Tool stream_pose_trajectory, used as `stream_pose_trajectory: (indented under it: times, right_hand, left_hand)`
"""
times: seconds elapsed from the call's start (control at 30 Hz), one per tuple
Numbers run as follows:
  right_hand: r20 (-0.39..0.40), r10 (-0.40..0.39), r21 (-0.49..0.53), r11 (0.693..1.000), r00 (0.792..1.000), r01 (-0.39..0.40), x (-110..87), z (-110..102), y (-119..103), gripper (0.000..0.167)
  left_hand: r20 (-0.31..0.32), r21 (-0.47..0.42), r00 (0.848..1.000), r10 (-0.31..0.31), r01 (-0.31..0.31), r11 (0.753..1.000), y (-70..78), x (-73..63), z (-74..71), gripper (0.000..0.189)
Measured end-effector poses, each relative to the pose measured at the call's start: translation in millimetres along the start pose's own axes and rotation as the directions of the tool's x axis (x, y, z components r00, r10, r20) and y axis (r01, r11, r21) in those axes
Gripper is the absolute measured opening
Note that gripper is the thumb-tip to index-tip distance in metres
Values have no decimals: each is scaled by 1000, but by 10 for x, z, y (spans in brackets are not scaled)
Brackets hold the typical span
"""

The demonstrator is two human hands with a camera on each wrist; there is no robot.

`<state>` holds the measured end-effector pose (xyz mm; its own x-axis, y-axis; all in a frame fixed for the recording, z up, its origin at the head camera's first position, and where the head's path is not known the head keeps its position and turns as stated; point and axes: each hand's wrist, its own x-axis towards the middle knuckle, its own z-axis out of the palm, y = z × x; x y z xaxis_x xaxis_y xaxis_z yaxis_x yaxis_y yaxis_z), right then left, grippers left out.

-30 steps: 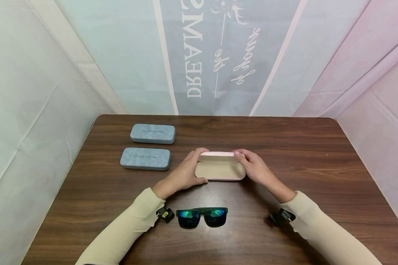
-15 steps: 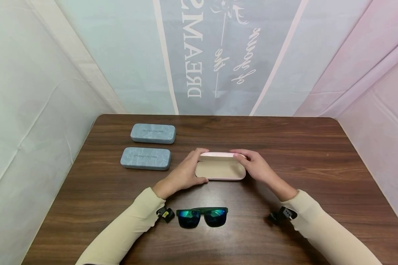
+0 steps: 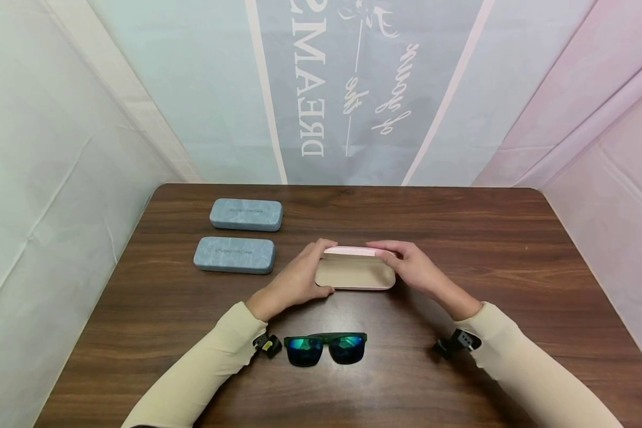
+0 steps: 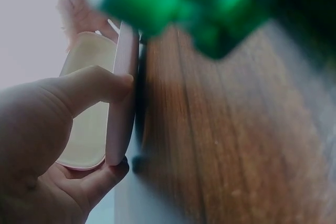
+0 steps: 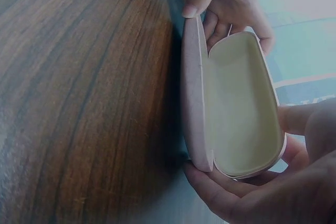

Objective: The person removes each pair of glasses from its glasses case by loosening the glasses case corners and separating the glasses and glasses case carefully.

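A pink glasses case (image 3: 355,277) with a cream lining stands with its lid raised near the middle of the table. My left hand (image 3: 299,274) grips its left end, thumb at the front wall and fingers reaching back toward the lid. At the other end my right hand (image 3: 418,274) pinches the lid (image 5: 244,103) by its edge, while its lower fingers lie along the case's end in the right wrist view. Nothing lies in the visible lining of the base. Dark-framed sunglasses (image 3: 304,352) with blue-green mirrored lenses lie in front of the case, nearer to me.
Two light blue glasses cases, one at the back (image 3: 246,215) and one before it (image 3: 234,255), lie closed at the left of the wooden table (image 3: 487,238). Cloth hangings (image 3: 374,89) rise behind and at both sides. A green blur (image 4: 173,9) covers the top of the left wrist view.
The lid has tipped slightly forward over the base. My right fingers have slid a little leftward along the lid's back; the left hand keeps its place.
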<state>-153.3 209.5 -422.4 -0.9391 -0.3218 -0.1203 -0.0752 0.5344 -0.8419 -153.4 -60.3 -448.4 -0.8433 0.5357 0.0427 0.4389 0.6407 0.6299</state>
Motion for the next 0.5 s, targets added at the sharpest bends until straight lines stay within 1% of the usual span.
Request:
stream_pose_trajectory:
  times: [0.17,0.27,0.5]
  right_hand:
    - [10,2,9,1000,1000,-2,3,-11,-17,37]
    - [8,2,8,1000,1000,-2,7,-8,-13,37]
    - [2,5,-4,1000,1000,-5,1,3,-8,36]
  left_hand:
    - [22,29,1000,-3,2,1000,11,-1,0,92]
    - [37,47,999,10,-11,999,8,-6,-7,95]
    - [55,46,998,35,-38,998,-9,-21,-20,95]
